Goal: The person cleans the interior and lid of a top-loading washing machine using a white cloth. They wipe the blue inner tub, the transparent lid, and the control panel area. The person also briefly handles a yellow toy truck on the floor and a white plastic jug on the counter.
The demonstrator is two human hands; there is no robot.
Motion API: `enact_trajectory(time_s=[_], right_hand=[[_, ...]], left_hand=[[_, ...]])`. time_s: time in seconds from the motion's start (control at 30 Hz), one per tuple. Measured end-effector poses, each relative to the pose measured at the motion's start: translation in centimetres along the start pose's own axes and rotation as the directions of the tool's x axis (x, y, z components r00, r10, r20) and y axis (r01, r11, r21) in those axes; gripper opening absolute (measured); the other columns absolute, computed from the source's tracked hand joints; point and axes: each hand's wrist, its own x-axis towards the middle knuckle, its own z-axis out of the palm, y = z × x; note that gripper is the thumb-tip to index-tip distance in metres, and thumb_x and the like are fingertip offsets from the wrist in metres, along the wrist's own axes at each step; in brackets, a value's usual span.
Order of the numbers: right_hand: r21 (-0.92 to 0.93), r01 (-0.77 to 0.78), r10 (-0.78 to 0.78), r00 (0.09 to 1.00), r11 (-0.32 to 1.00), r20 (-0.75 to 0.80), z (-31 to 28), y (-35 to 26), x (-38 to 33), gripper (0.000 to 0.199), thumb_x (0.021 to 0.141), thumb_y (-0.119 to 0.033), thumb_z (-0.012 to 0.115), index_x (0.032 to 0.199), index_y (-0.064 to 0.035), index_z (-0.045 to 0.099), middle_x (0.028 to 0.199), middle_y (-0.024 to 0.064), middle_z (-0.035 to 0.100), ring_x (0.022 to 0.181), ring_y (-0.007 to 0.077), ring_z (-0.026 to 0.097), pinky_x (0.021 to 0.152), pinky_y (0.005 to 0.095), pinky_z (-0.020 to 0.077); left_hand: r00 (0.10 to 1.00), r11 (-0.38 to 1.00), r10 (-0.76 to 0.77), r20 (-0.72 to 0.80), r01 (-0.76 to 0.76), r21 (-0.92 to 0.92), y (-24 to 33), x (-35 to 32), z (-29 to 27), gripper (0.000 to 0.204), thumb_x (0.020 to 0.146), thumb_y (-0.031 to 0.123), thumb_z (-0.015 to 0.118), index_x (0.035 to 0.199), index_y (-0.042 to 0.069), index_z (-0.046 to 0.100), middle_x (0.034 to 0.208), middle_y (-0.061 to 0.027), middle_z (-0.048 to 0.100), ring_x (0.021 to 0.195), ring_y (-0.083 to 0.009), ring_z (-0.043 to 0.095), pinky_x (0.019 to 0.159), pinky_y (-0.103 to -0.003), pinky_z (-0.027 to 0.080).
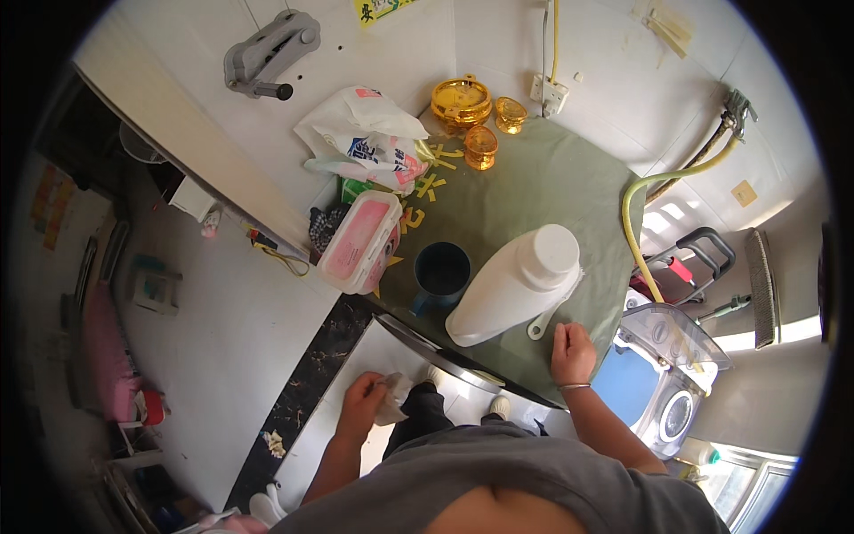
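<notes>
My left hand (359, 406) is low in front of the table, its fingers closed on a crumpled, pale cloth (392, 400) that hangs beside my leg. On the green tablecloth (543, 191), near the table's right front edge, rests my right hand (574, 354), curled into a fist. Whatever it may hold is hidden. Just left of that fist lies a white handle with a hole at its end (537, 327), partly behind a big white bottle (516, 285) with a white cap. A dark blue mug (442, 270) stands left of the bottle.
A pink-and-white lidded box (359, 240) and a white plastic bag (363, 133) sit on the table's left side. Gold pots (461, 102) stand at the back. A yellow hose (627, 214) hangs at the right, above a washing machine (654, 378).
</notes>
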Motion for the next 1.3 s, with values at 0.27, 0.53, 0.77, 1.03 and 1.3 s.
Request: enact_trajectory(time_s=[0.27, 0.53, 0.77, 1.03, 1.3], right_hand=[[0.038, -0.043, 0.040, 0.997, 0.998, 0.073, 0.0, -0.5, -0.3, 0.023, 0.092, -0.020, 0.059, 0.076, -0.0057, 0.055, 0.072, 0.0126, 0.056, 0.064, 0.0322, 0.055, 0.058, 0.0400, 0.0441], [-0.202, 0.001, 0.018, 0.995, 0.979, 0.094, 0.3, -0.3, -0.2, 0.021, 0.094, -0.022, 0.054, 0.082, -0.0052, 0.055, 0.080, 0.0135, 0.058, 0.070, 0.0346, 0.057, 0.062, 0.0421, 0.0456], [-0.480, 0.013, 0.083, 0.981, 0.877, 0.177, 0.9, 1.1, 0.3, 0.021, 0.090, -0.020, 0.049, 0.102, -0.0071, 0.060, 0.094, 0.0184, 0.064, 0.084, 0.0403, 0.061, 0.071, 0.0493, 0.0489], [0.857, -0.358, 0.464, 0.871, 0.371, 0.163, -3.6, 8.2, 12.1, 0.027, 0.088, -0.020, 0.062, 0.108, -0.0018, 0.064, 0.093, 0.0121, 0.068, 0.086, 0.0175, 0.066, 0.076, 0.0311, 0.0519], [-0.004, 0.148, -0.139, 0.938, 0.989, 0.318, 1.8, -14.4, 34.5, 0.019, 0.085, -0.021, 0.067, 0.092, -0.0030, 0.066, 0.076, 0.0053, 0.066, 0.067, 0.0110, 0.062, 0.065, 0.0264, 0.0507]], left_hand=[[0.947, 0.928, -0.161, -0.278, 0.050, -0.369, -7.1, -3.3, -5.7, 0.014, 0.092, 0.012, 0.056, 0.102, 0.003, 0.061, 0.090, -0.0036, 0.062, 0.082, -0.0122, 0.057, 0.074, -0.026, 0.046], [0.953, 0.892, -0.120, -0.277, -0.019, -0.452, -6.3, 0.7, -12.1, 0.015, 0.092, 0.012, 0.056, 0.102, 0.002, 0.060, 0.091, -0.0044, 0.062, 0.084, -0.0131, 0.058, 0.076, -0.028, 0.047], [0.939, 0.879, -0.055, -0.339, -0.116, -0.462, -5.5, 4.8, -20.3, 0.012, 0.089, 0.010, 0.058, 0.099, 0.004, 0.062, 0.090, -0.0025, 0.061, 0.084, -0.0122, 0.057, 0.075, -0.028, 0.045], [0.941, 0.878, -0.058, -0.332, -0.110, -0.466, -4.2, 6.7, -22.8, 0.013, 0.089, 0.010, 0.057, 0.098, 0.003, 0.061, 0.091, -0.0031, 0.060, 0.085, -0.0117, 0.056, 0.077, -0.027, 0.044], [0.929, 0.907, -0.087, -0.359, -0.075, -0.415, -5.6, 2.5, -19.7, 0.009, 0.088, 0.011, 0.056, 0.091, 0.003, 0.059, 0.088, -0.0044, 0.058, 0.082, -0.0122, 0.055, 0.075, -0.028, 0.045]])
